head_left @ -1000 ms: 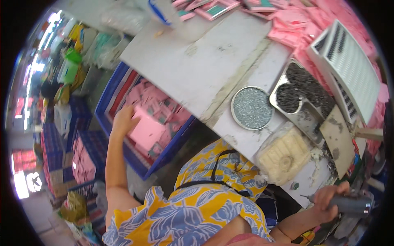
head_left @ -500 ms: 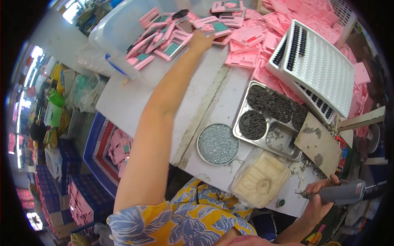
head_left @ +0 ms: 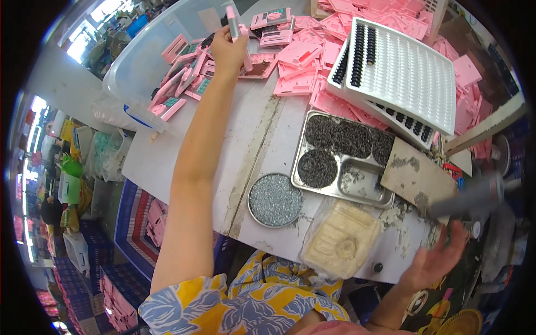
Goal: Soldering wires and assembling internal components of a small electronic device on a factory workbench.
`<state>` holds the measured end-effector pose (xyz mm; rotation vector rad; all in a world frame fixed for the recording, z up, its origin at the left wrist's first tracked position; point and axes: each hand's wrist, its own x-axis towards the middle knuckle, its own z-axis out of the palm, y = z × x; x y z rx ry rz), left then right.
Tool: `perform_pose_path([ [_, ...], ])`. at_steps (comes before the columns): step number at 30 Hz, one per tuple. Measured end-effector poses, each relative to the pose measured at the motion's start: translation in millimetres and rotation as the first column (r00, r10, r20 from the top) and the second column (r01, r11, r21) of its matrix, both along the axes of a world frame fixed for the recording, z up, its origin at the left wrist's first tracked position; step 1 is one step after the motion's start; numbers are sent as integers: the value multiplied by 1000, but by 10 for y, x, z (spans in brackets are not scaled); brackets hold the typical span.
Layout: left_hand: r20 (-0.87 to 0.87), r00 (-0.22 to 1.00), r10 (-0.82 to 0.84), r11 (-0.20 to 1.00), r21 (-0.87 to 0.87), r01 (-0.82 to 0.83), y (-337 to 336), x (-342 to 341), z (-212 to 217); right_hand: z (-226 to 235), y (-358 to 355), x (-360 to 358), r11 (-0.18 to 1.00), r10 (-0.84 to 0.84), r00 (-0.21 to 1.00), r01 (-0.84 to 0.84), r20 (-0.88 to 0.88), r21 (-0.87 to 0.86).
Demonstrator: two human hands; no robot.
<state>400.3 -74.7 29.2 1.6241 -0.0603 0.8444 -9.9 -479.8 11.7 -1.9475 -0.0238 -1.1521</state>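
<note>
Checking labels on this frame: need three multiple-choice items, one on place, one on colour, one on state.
1. Where is the round dish of grey bits?
A. on the white grid tray
B. on the table, left of the metal tray
C. in the clear bin

2. What colour is the part in the left hand?
A. pink
B. green
C. black

3. What state is the right hand in?
A. fist on the table
B. flat on the metal tray
C. open, palm up

B: the round dish sits beside the metal tray.
A: the left hand lifts a pink part.
C: the right hand is spread below a blurred grey tool.

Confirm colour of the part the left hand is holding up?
Pink: the slim part in the left hand, matching the pieces piled on the table. Head view.
</note>
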Motion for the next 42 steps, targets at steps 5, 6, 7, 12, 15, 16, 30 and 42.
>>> perform_pose_path([
  [5, 92, 941, -326, 639, 755, 147, -887, -2427, 306, -137, 655, 102, 464, 816, 554, -457, -165, 759],
  [6, 62, 903, -424, 488, 856, 170, -1004, -2808, 250, -211, 743, 165, 265, 884, 466, -442, -33, 857],
  [7, 30, 865, -501, 410, 889, 206, -1149, -3111, 71, -329, 809, 171, 93, 877, 467, -401, 116, 911],
  [12, -215, 635, -742, 291, 750, 594, -1312, -4243, -192, -579, 652, -244, 238, 888, 435, -154, -150, 959],
  [15, -167, 587, -792, 353, 660, 663, -1248, -4342, -585, -645, 381, -466, 206, 896, 429, -166, -117, 965],
  [16, -223, 627, -746, 376, 636, 674, -1241, -4357, -689, -670, 308, -465, 268, 882, 435, -140, -184, 953],
  [30, -467, 547, -694, 188, 616, 765, -1320, -3968, -1120, -866, -368, -43, 888, 352, 395, -427, -849, 169],
  [42, -480, 509, -714, -12, 735, 678, -2011, -3844, -1129, -907, -418, 21, 799, 20, 695, -443, -719, -406],
])
